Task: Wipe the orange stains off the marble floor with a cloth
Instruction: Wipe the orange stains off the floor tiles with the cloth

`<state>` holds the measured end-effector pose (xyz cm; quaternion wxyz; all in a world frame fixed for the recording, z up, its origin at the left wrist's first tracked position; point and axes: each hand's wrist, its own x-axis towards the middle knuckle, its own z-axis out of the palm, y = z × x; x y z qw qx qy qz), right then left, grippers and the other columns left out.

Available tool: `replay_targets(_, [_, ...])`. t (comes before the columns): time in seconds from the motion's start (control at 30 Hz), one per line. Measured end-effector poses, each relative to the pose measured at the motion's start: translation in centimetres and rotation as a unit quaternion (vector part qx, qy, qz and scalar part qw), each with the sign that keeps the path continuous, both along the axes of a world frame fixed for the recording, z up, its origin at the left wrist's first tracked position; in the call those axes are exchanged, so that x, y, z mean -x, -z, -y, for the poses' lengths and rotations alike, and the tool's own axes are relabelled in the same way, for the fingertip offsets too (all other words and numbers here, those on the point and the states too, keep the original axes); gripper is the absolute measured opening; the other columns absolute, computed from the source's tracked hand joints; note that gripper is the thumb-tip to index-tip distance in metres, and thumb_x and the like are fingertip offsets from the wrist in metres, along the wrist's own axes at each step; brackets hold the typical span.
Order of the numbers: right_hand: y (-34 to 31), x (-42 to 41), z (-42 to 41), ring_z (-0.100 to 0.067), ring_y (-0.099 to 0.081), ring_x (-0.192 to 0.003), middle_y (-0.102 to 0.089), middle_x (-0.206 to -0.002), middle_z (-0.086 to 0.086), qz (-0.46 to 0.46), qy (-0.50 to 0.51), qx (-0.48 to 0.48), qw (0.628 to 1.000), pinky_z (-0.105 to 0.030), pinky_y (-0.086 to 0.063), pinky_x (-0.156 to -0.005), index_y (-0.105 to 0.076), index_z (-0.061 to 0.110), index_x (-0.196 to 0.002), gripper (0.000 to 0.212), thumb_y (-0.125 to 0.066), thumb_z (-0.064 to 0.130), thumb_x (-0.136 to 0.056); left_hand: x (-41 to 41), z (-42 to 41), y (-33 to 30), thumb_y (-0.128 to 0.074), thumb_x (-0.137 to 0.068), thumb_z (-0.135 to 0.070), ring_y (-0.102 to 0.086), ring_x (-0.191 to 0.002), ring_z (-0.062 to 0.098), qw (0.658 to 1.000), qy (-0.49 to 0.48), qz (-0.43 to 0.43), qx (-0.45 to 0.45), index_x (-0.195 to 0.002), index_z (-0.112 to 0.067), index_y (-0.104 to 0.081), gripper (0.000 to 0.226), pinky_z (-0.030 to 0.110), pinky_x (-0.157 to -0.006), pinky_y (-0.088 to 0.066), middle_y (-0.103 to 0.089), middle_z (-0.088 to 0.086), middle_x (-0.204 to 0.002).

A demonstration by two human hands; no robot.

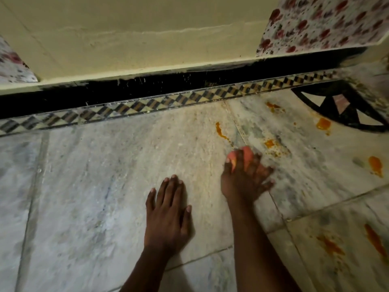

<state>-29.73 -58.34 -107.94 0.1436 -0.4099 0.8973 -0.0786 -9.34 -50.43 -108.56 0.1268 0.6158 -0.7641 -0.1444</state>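
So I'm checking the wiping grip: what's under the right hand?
Under the right hand a bunched pinkish-orange cloth shows between thumb and fingers, pressed on the marble floor. The hand covers most of the cloth and any stain beneath it.

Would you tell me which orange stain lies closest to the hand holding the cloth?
The small patch just beyond the right hand and its pink cloth, nearly touching the fingertips; the other stains sit farther toward the border or off to the right.
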Motion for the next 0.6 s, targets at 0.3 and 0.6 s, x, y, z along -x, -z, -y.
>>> replay_targets(0.3, [1.2, 2.1, -4.6, -0.046, 0.0, -0.162, -0.012, -0.178, -0.005, -0.036, 0.069, 0.064, 0.995, -0.075, -0.006, -0.123, -0.022, 0.048, -0.163, 0.067, -0.038, 0.065, -0.1, -4.5, 11.6, 0.0, -0.03, -0.101, -0.058, -0.018, -0.164, 0.025, 0.995, 0.086, 0.026, 0.043, -0.167, -0.015, -0.033, 0.078, 0.048, -0.127, -0.028, -0.023, 0.006, -0.176])
replay_targets(0.6, [2.1, -0.7, 0.5, -0.039, -0.01, -0.164, -0.017, -0.177, 0.005, -0.097, -0.116, 0.086, 0.985, -0.067, -0.01, -0.125, -0.027, 0.051, -0.162, 0.064, -0.031, 0.067, -0.1, -3.0, 16.0, 0.7, -0.018, -0.106, -0.066, 0.006, -0.166, 0.011, 0.998, 0.034, 0.042, 0.029, -0.17, -0.037, -0.004, 0.072, 0.043, -0.134, -0.006, 0.006, -0.009, -0.18])
